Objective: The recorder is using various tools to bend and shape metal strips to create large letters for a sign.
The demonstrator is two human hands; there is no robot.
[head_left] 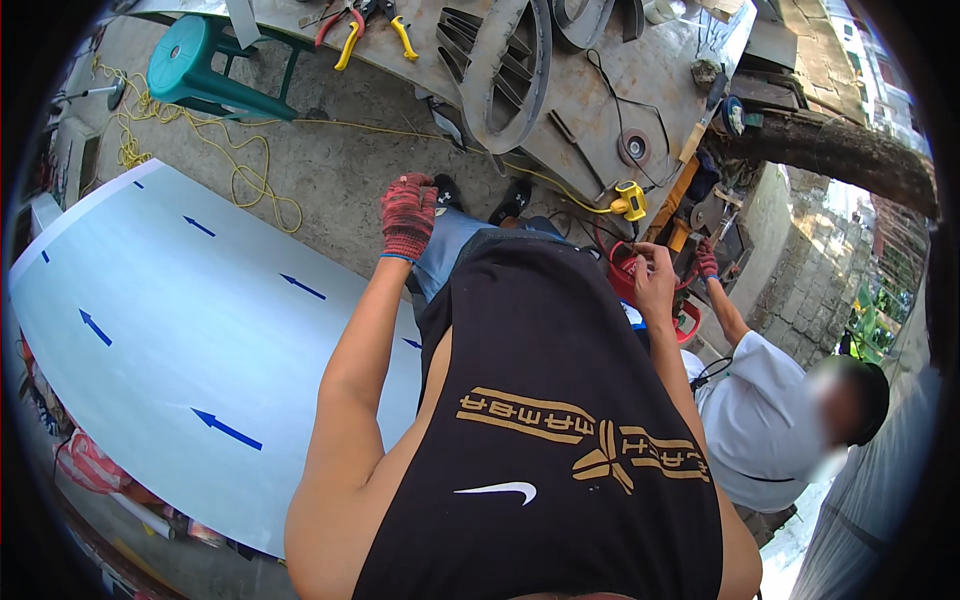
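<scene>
My left hand, in a red and black knit glove, hangs beside my thigh with its fingers curled in. Whether it holds anything is hidden. Bare and raised at my right side, my right hand has thumb and fingers drawn together. What lies in that pinch is too small to make out. Just past it are a red container and a yellow extension cord socket with a black plug in it. A black cord runs across the table from a round grinding disc.
The metal worktable ahead bears pliers and curved metal pieces. A green stool and tangled yellow cord are on the floor. A pale blue sheet fills the left. At right stands a co-worker with a gloved hand.
</scene>
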